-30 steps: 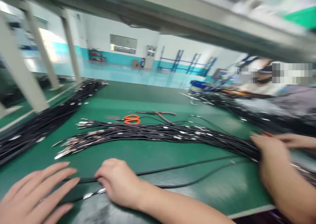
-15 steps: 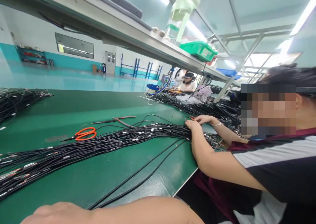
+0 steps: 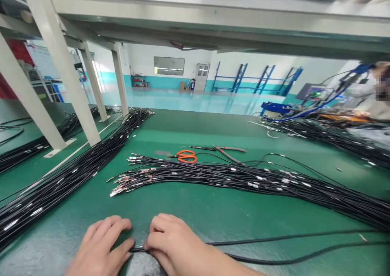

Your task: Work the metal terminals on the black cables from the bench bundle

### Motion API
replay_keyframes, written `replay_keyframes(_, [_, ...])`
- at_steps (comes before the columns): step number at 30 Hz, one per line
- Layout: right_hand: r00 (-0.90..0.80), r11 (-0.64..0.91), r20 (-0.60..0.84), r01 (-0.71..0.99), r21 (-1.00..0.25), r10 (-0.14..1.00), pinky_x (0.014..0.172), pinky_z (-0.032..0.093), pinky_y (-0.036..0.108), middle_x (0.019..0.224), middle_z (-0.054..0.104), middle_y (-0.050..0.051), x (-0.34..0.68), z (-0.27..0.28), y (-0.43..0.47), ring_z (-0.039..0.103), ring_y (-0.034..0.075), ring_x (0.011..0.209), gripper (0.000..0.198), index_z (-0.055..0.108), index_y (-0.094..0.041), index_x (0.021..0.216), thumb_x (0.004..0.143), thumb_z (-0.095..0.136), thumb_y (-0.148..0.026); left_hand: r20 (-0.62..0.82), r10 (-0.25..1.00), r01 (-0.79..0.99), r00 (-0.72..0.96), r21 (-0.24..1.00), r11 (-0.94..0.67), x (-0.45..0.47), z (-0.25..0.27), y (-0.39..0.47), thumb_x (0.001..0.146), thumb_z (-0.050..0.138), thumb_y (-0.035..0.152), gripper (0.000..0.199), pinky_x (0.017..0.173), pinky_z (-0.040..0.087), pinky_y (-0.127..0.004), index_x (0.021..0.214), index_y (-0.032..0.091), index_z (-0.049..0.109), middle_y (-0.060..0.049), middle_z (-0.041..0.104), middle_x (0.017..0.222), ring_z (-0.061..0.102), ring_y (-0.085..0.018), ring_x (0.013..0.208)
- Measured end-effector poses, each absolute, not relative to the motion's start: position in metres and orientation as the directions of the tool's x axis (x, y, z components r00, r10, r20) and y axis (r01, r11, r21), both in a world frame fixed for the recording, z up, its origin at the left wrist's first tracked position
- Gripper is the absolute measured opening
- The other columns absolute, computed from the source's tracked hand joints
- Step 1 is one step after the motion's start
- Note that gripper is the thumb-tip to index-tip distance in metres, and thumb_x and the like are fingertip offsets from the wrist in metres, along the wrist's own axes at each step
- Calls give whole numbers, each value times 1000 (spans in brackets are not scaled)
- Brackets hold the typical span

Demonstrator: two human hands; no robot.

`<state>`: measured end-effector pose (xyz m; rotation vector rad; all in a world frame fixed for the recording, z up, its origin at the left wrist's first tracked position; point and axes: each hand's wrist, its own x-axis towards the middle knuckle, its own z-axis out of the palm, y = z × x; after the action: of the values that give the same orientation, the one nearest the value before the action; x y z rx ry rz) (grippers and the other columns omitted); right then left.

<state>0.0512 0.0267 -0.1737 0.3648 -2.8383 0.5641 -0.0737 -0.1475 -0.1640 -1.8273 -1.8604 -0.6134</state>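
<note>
At the near edge of the green table my left hand (image 3: 102, 245) pinches a black cable (image 3: 138, 249) between thumb and fingers. Close beside it, on the right, my right hand (image 3: 172, 241) has its fingers closed round the same cable. Only a short piece shows between the two hands. Past my right wrist, two black cable lengths (image 3: 292, 237) run off to the right over the tabletop. Beyond my hands lies a bundle of thin black cables (image 3: 213, 173) with white tags and bare metal ends at its left.
Orange-handled scissors (image 3: 187, 156) and open pliers (image 3: 230, 152) lie behind the bundle. Another cable bundle (image 3: 100, 156) stretches along the left, beside white shelf legs (image 3: 65, 65). A shelf (image 3: 213, 12) spans overhead. More cables (image 3: 329, 136) and a person's arm are at the far right.
The view has swung left, so the co-worker at the right has left the picture. Both my hands now show, whereas before only my right hand and forearm were visible.
</note>
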Motion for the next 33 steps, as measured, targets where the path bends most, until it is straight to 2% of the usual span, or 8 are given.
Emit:
replay_keyframes(5, [-931,786,322,-328,-523,-174,79,42,25,96,63,5,47,-179,24,55,17,89,23,63,-19,90,74,48,-12,411,882,855,-230,518,-18,-43,-125,-91,81,43,18,25,59,46,-27,84,25,67,-4,63,74,57,-18,67])
replay_keyframes(10, [-954,648,280,-281,-708,-109,82,42,22,96,64,4,46,-173,27,57,15,90,22,67,-17,86,72,53,-7,216,717,237,-663,969,-72,-45,-134,-17,80,46,26,25,51,36,-25,63,17,62,-1,53,56,45,-13,52])
replay_keyframes(15, [-988,683,151,-106,-722,7,72,45,21,83,66,1,54,-147,52,59,12,75,17,66,-20,92,79,57,-17,63,594,-55,-802,982,-178,-64,-164,-8,73,57,38,25,48,28,-22,73,14,64,3,47,52,37,-10,49])
replay_keyframes(19, [-867,855,393,68,-514,305,77,44,30,89,61,6,51,-147,91,55,16,84,19,62,-17,91,85,45,-14,8,576,-68,-818,992,-110,-66,-169,-16,71,59,41,29,48,29,-22,77,13,65,3,46,51,39,-11,50])
replay_keyframes(22, [-847,941,432,211,-264,311,79,42,38,95,56,10,46,-159,111,50,21,89,23,59,-17,98,79,49,-9,55,629,54,-775,998,-21,-59,-169,-13,73,56,40,26,49,32,-23,68,15,64,2,48,49,43,-13,50])
replay_keyframes(25, [-872,953,384,269,-141,303,73,41,37,85,55,8,41,-167,118,48,21,81,18,60,-17,91,79,49,-8,104,756,197,-646,980,34,-51,-170,-10,73,52,32,23,48,32,-24,58,18,63,1,49,47,44,-13,48])
replay_keyframes(29, [-855,957,435,217,-192,282,71,40,33,81,53,6,42,-164,120,48,19,79,15,58,-17,80,85,44,-13,132,848,273,-514,962,16,-45,-170,-10,74,49,26,26,47,31,-24,53,18,61,1,50,45,43,-13,46])
replay_keyframes(33, [-749,953,597,161,-256,287,74,40,33,83,51,6,48,-152,122,48,20,83,11,54,-18,83,87,44,-19,3,799,-26,-601,999,-23,-51,-165,-10,75,52,34,25,46,30,-22,63,15,62,-1,56,54,41,-10,45])
